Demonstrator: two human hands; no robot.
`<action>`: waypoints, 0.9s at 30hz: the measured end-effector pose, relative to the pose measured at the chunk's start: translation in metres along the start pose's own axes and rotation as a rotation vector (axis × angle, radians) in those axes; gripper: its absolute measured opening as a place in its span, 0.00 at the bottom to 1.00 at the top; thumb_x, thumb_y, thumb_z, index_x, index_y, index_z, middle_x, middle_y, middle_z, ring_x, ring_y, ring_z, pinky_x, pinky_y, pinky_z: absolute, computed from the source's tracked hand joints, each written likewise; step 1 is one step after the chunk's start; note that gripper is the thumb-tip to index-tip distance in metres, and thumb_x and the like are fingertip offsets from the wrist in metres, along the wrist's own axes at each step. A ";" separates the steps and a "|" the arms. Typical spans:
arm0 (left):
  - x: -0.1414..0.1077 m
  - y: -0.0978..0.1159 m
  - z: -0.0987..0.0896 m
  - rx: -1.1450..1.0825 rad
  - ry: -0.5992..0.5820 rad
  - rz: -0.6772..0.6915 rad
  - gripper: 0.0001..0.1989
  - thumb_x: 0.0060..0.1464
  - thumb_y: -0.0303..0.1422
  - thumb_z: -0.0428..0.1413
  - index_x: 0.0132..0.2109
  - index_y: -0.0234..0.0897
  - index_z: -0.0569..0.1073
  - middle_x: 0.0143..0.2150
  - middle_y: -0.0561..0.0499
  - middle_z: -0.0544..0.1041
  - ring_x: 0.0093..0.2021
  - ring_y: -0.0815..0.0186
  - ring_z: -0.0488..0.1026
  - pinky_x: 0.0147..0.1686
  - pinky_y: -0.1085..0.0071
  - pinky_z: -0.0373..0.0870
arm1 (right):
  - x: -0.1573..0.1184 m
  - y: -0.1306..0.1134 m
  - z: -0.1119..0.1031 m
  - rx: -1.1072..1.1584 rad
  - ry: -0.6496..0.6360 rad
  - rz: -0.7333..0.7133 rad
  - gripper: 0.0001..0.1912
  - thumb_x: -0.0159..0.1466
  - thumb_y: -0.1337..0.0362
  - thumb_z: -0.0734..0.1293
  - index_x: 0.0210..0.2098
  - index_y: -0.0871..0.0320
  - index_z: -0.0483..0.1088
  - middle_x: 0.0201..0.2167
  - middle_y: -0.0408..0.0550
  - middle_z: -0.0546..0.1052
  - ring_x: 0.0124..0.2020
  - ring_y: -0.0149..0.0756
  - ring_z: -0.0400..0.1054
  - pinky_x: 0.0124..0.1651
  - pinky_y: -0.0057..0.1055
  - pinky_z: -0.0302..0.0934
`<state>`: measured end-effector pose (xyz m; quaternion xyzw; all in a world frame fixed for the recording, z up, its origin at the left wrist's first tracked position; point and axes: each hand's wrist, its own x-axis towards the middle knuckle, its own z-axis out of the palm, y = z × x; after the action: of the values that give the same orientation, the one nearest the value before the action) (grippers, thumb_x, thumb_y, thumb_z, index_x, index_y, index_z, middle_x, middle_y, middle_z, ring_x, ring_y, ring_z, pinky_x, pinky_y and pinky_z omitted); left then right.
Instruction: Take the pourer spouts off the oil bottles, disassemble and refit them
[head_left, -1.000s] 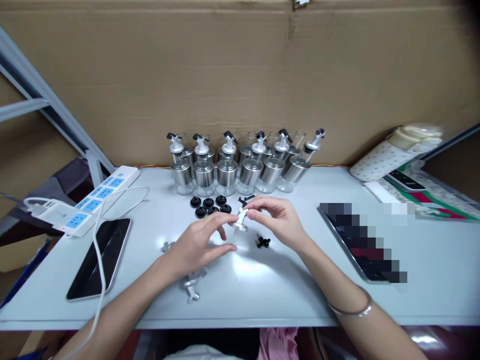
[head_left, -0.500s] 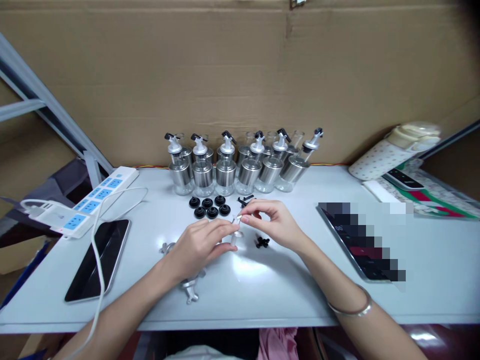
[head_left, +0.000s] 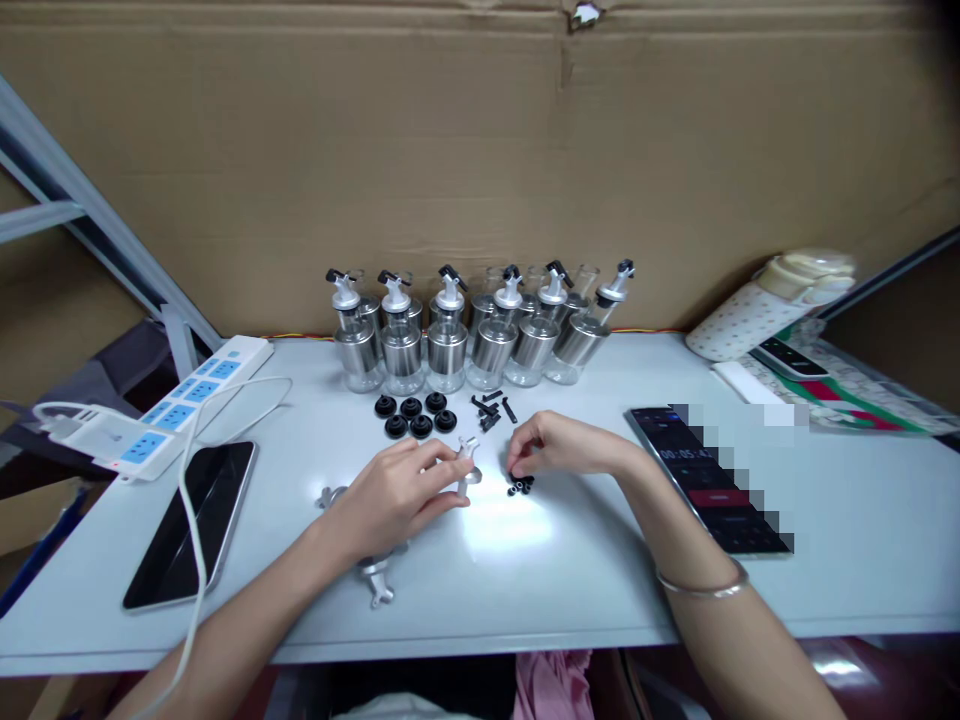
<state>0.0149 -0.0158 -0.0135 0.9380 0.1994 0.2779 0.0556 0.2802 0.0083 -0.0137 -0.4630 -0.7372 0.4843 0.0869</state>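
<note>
My left hand (head_left: 397, 492) pinches a silver spout (head_left: 466, 470) upright between thumb and fingers. To its right, my right hand (head_left: 551, 445) reaches down with its fingertips at a small cluster of black rings (head_left: 520, 486); whether anything is between those fingertips is hidden. More silver spouts (head_left: 379, 580) lie under and beside my left wrist. Several black stoppers (head_left: 421, 426) sit in two rows beyond my left hand. Small black levers (head_left: 491, 410) are scattered between the stoppers and my right hand.
Rows of glass and steel bottles (head_left: 448, 355), the front ones topped with spouts, stand along the cardboard wall. A power strip (head_left: 180, 405) with a white cable and a phone (head_left: 191, 525) lie left. Another phone (head_left: 712, 480) and a dotted flask (head_left: 757, 310) are right.
My right hand has left the silver spout and moved down and right to the black rings. My left hand still holds the spout. The view has shifted slightly.
</note>
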 end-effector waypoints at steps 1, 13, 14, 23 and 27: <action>0.000 0.000 0.000 -0.001 0.000 0.001 0.11 0.64 0.34 0.48 0.49 0.34 0.67 0.38 0.46 0.76 0.34 0.65 0.73 0.33 0.69 0.70 | 0.001 0.000 0.001 0.002 0.003 0.006 0.06 0.54 0.65 0.69 0.29 0.59 0.78 0.25 0.44 0.79 0.26 0.31 0.70 0.33 0.28 0.63; -0.001 -0.001 0.003 -0.002 -0.006 -0.008 0.11 0.64 0.34 0.47 0.50 0.34 0.67 0.40 0.44 0.76 0.35 0.64 0.75 0.34 0.68 0.71 | 0.005 0.000 0.004 -0.120 0.183 -0.068 0.10 0.58 0.67 0.64 0.36 0.59 0.78 0.25 0.44 0.77 0.25 0.30 0.66 0.29 0.26 0.60; -0.001 -0.001 0.003 -0.001 -0.010 -0.006 0.11 0.64 0.34 0.48 0.50 0.34 0.67 0.40 0.44 0.76 0.36 0.64 0.75 0.34 0.68 0.71 | 0.005 0.001 0.004 -0.118 0.172 -0.056 0.10 0.56 0.68 0.65 0.36 0.60 0.78 0.24 0.43 0.77 0.25 0.30 0.66 0.29 0.26 0.60; 0.001 0.004 0.001 -0.042 -0.006 -0.008 0.11 0.64 0.34 0.49 0.49 0.33 0.66 0.41 0.45 0.79 0.31 0.67 0.76 0.34 0.68 0.71 | 0.002 -0.016 0.006 0.337 0.269 -0.152 0.05 0.55 0.65 0.70 0.31 0.59 0.72 0.28 0.44 0.78 0.28 0.30 0.71 0.34 0.29 0.65; 0.001 0.005 0.002 -0.041 0.029 0.014 0.11 0.64 0.34 0.48 0.50 0.33 0.65 0.42 0.44 0.79 0.31 0.67 0.77 0.35 0.68 0.71 | -0.001 -0.027 0.008 0.483 0.269 -0.211 0.08 0.54 0.64 0.72 0.33 0.60 0.76 0.25 0.42 0.77 0.24 0.26 0.67 0.31 0.26 0.63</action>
<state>0.0185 -0.0197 -0.0133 0.9340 0.1880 0.2956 0.0700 0.2598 -0.0004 0.0042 -0.4099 -0.6266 0.5682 0.3414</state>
